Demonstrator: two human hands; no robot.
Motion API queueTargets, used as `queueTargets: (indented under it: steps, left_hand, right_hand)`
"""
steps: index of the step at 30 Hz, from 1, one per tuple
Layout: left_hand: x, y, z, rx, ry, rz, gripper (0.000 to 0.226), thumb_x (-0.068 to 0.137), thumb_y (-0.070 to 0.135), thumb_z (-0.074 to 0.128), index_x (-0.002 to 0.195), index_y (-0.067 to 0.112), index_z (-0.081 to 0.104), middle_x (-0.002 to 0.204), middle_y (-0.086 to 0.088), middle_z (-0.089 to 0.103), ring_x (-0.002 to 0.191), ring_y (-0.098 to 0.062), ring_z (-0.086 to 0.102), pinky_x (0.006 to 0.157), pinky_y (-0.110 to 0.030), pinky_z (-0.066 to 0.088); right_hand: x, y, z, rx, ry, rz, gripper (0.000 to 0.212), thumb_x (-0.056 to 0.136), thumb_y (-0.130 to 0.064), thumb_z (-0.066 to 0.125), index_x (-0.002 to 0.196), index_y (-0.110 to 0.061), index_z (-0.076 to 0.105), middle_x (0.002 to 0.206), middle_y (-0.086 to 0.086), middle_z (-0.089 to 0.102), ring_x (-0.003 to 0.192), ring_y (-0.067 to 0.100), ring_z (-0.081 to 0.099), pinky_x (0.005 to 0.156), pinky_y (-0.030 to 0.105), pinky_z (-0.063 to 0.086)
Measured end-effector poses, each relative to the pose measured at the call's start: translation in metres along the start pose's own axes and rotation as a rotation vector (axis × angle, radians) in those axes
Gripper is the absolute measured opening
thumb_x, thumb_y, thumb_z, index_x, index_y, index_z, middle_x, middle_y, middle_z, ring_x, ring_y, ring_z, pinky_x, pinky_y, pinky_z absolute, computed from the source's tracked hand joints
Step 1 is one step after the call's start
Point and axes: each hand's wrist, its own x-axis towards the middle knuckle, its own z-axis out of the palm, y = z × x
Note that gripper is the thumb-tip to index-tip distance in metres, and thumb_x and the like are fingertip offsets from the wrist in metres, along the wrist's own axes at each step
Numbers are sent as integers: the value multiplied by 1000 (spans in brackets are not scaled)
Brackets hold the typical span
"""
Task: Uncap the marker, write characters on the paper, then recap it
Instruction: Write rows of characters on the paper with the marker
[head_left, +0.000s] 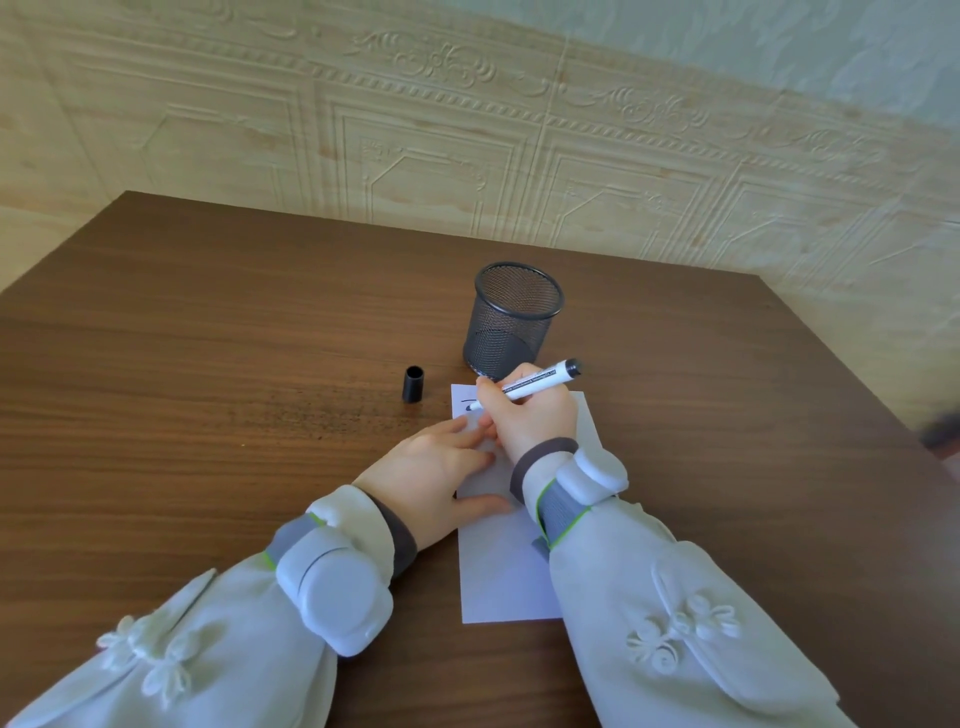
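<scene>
Marker (530, 387) uncapped, held in the right hand (530, 421) in a writing grip: fingers curled round the white barrel, black tail end angled up and away toward the far right corner of the desk (208, 364), tip down on the far end of the paper (504, 577). Slant suits a normal pen hold and keeps the tip in the writer's sight. Dark strokes show beside the tip, too small and partly hidden to read as a character; writing judged barely begun. Barrel carries a line of small black print, not legible here. Left hand (441, 478) lies flat, fingers straight, pressing the paper's left edge, likely to stop the sheet sliding under the tip. Paper sits lengthwise, toward the near edge of the desk and right of middle. Cap (413, 383) stands on end, open mouth up, just off the paper's far left corner: near for recapping, unlikely to roll. Black mesh pen cup (511, 319) stands upright just beyond the paper, looks empty. White bands (332, 587) strapped on both wrists over pale sleeves; no marking readable. Embossed wall panels behind the far edge.
</scene>
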Motion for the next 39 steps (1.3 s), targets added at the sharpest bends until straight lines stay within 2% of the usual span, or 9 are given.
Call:
queueTargets:
  steps: [4, 8, 12, 17, 21, 25, 28, 32, 39]
  left_hand:
    - [2, 0, -1, 16, 12, -12, 53, 88, 55, 44, 128, 21, 55, 139, 2, 47, 139, -16, 26, 111, -26, 21]
    - [3, -2, 1, 28, 7, -8, 54, 89, 55, 44, 130, 21, 52, 140, 1, 45, 139, -15, 24, 109, -24, 19]
    - [2, -3, 2, 30, 12, -12, 54, 88, 57, 45, 129, 22, 53, 141, 3, 44, 140, -15, 23, 110, -24, 19]
    - [2, -4, 2, 31, 17, -1, 71, 79, 72, 35, 125, 23, 57, 139, 5, 47, 139, -15, 26, 109, -23, 20]
    - [1, -4, 2, 15, 17, -8, 55, 87, 56, 46, 127, 20, 55, 139, 2, 48, 140, -16, 24, 111, -24, 18]
    - [2, -5, 3, 6, 40, -9, 56, 86, 57, 47, 129, 22, 53, 139, 3, 47, 140, -13, 23, 110, -21, 15]
    - [1, -4, 2, 2, 56, -23, 69, 80, 69, 39, 125, 20, 57, 133, 2, 53, 134, -14, 32, 108, -21, 19]
    - [1, -5, 3, -28, 105, 2, 79, 70, 74, 31, 116, 19, 64, 123, 1, 61, 123, -18, 40, 102, -24, 31]
    - [1, -4, 3, -21, 109, -3, 86, 65, 75, 23, 117, 19, 64, 122, 1, 61, 114, -12, 35, 96, -19, 26]
  right_hand:
    - [1, 0, -4, 7, 38, 22, 21, 75, -17, 63, 57, -16, 55, 50, 6, 66, 46, 18, 59, 60, 37, 58]
    - [-1, -1, -6, 92, 34, 47, 18, 77, -14, 65, 62, -7, 59, 43, -1, 60, 34, 8, 51, 48, 23, 49]
    - [0, 0, -6, 49, 8, 24, 18, 75, -16, 64, 60, -9, 58, 44, -1, 61, 35, 7, 51, 54, 26, 52]
    - [1, 2, -3, -3, -3, -14, 23, 74, -17, 64, 54, -17, 54, 48, 4, 64, 43, 14, 56, 60, 32, 55]
    - [3, 3, -2, 4, 50, 27, 25, 73, -18, 63, 50, -18, 53, 46, 4, 64, 46, 21, 59, 60, 35, 56]
    - [2, 1, -5, 31, 49, 55, 23, 74, -16, 63, 52, -16, 55, 46, 3, 62, 39, 15, 55, 52, 27, 51]
    - [1, -1, -6, 8, 25, 32, 17, 74, -16, 63, 59, -10, 57, 42, -2, 60, 36, 8, 52, 53, 23, 50]
    - [1, 1, -4, -23, -6, -10, 21, 72, -17, 64, 54, -15, 54, 47, 4, 63, 49, 21, 59, 60, 34, 55]
    - [2, 2, -4, -28, 65, 22, 17, 72, -16, 64, 58, -8, 57, 41, 0, 57, 54, 29, 64, 60, 36, 56]
